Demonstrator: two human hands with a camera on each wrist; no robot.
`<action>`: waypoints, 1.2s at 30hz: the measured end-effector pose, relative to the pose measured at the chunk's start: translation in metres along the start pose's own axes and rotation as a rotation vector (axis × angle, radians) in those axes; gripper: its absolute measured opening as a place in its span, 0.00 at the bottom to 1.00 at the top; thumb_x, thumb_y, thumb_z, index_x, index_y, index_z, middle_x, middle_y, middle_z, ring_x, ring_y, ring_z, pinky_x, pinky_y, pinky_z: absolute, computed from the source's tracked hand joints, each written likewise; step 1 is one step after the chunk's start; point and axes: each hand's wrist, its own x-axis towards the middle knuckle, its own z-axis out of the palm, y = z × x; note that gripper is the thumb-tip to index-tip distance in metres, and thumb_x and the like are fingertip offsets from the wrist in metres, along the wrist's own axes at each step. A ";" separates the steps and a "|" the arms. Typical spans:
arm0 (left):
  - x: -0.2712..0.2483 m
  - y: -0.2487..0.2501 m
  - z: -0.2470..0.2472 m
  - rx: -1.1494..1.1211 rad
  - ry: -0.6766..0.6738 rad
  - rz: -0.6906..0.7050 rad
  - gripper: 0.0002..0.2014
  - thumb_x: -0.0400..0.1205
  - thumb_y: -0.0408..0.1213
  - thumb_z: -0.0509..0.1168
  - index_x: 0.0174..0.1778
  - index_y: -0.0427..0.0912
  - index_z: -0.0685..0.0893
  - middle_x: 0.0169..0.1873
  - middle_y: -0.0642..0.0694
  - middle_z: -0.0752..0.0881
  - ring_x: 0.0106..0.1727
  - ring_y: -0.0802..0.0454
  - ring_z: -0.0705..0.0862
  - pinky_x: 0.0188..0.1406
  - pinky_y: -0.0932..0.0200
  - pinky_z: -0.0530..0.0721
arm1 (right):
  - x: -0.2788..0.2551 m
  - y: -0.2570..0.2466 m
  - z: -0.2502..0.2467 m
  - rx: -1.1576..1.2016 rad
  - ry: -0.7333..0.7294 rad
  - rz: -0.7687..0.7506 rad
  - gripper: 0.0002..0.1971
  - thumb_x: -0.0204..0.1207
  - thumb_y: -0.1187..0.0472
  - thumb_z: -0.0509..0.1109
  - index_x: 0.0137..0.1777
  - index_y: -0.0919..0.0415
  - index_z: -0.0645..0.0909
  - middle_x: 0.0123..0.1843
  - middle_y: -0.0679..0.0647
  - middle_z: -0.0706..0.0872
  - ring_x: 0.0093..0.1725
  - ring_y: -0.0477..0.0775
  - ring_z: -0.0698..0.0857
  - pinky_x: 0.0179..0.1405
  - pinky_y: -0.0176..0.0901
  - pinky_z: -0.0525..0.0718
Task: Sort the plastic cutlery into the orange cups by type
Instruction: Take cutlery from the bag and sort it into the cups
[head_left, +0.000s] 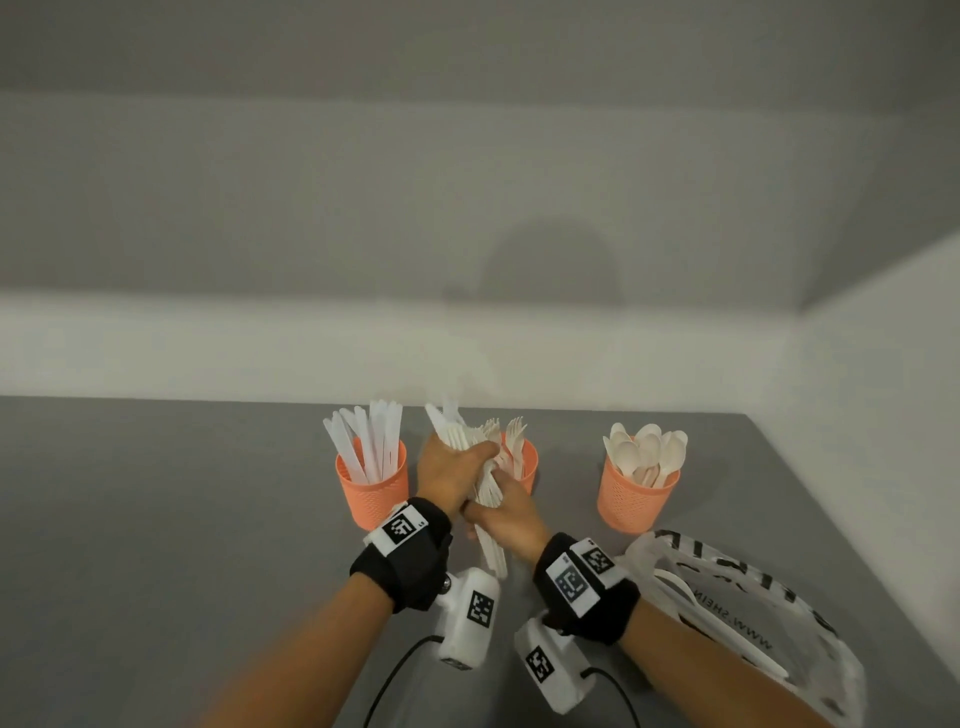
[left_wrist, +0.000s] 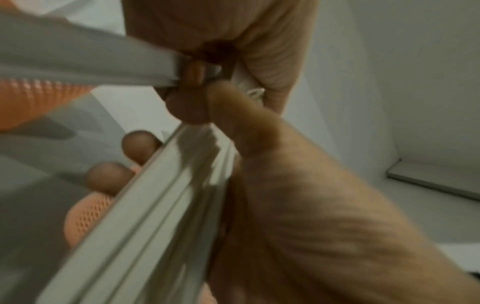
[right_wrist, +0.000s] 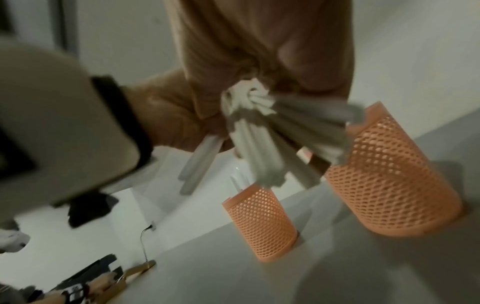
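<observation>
Both hands grip cutlery bundle (head_left: 485, 483) | above middle orange cup (head_left: 529, 465)

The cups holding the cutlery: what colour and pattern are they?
Orange cups, with a fine mesh of small holes all round the wall. The right wrist view shows it best.

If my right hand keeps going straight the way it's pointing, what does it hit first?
Probably the middle orange cup with the forks, just beyond the right hand and its bundle of cutlery; depth is uncertain.

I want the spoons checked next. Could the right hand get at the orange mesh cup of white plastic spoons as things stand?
Probably not yet: the right hand grips the bundle of white plastic cutlery; the path to the orange mesh cup of white plastic spoons looks clear.
</observation>
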 end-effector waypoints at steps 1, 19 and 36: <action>0.000 0.000 0.002 -0.014 -0.010 0.001 0.14 0.73 0.36 0.73 0.49 0.30 0.83 0.41 0.37 0.89 0.41 0.46 0.89 0.37 0.60 0.85 | 0.000 0.001 0.001 0.012 0.035 -0.026 0.18 0.75 0.67 0.67 0.63 0.52 0.74 0.39 0.50 0.84 0.31 0.41 0.84 0.35 0.37 0.85; 0.001 0.010 -0.009 -0.068 -0.104 0.063 0.07 0.81 0.34 0.65 0.40 0.36 0.77 0.22 0.50 0.73 0.13 0.64 0.71 0.14 0.76 0.66 | -0.011 0.005 -0.022 0.525 -0.262 0.247 0.09 0.82 0.53 0.60 0.41 0.55 0.73 0.18 0.46 0.69 0.14 0.42 0.65 0.14 0.31 0.65; 0.014 -0.005 -0.015 -0.123 0.139 0.069 0.21 0.86 0.46 0.54 0.28 0.42 0.75 0.17 0.52 0.75 0.18 0.60 0.74 0.29 0.63 0.75 | -0.002 0.014 -0.028 0.491 -0.076 0.154 0.13 0.79 0.49 0.65 0.45 0.60 0.73 0.24 0.51 0.75 0.21 0.49 0.75 0.26 0.41 0.82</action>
